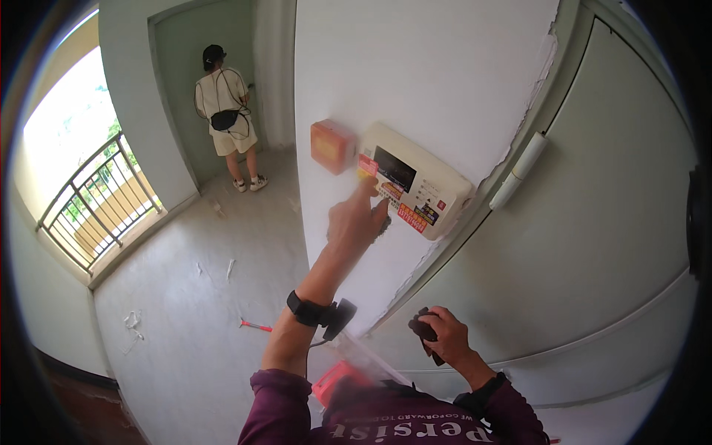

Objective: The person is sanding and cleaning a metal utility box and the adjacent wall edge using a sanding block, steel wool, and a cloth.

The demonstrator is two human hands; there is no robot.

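My left hand (356, 222) reaches up to a cream wall-mounted control box (454, 184) with a dark screen (394, 170). Its index finger stretches out to a small red and yellow sticker (367, 165) at the box's left end; the other fingers are partly hidden and a little blurred. More colourful stickers (412, 218) line the lower edge of the box. Lower right, in front of the grey-green door, my right hand (448, 339) is closed around a dark brown object (423, 326), whose kind I cannot make out.
Left of the box, an orange-red square box (333, 147) is fixed to the wall. A white cylinder (519, 170) sits on the grey-green door (593, 222). A red-handled tool (256, 325) and scraps lie on the floor. Another person (225, 111) stands by a far door, near a railing (104, 204).
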